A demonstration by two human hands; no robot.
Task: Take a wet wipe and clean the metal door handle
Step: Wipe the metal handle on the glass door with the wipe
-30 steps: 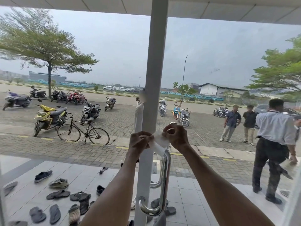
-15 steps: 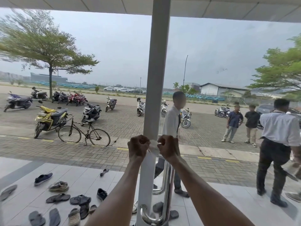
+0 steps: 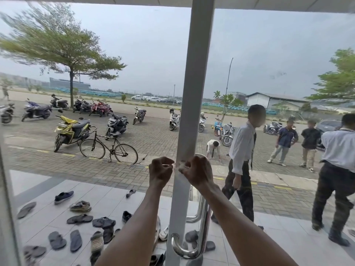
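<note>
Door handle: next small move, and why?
Probably bring the right hand with the wipe down onto the handle. Both hands, left hand included, sit bunched at its top, while the shiny bar below looks untouched.

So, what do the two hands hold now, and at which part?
Both the left hand and the right hand pinch a white wet wipe at its upper edge, in front of the white door frame.

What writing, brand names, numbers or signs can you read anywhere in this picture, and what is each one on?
None can be read.
Parked yellow and black scooter: any plate or badge is too small and blurred.
White scooter behind the white door frame: no legible marking.
White wet wipe pinched between left hand and right hand: no print visible.
Polished metal door handle: no marking visible.
</note>
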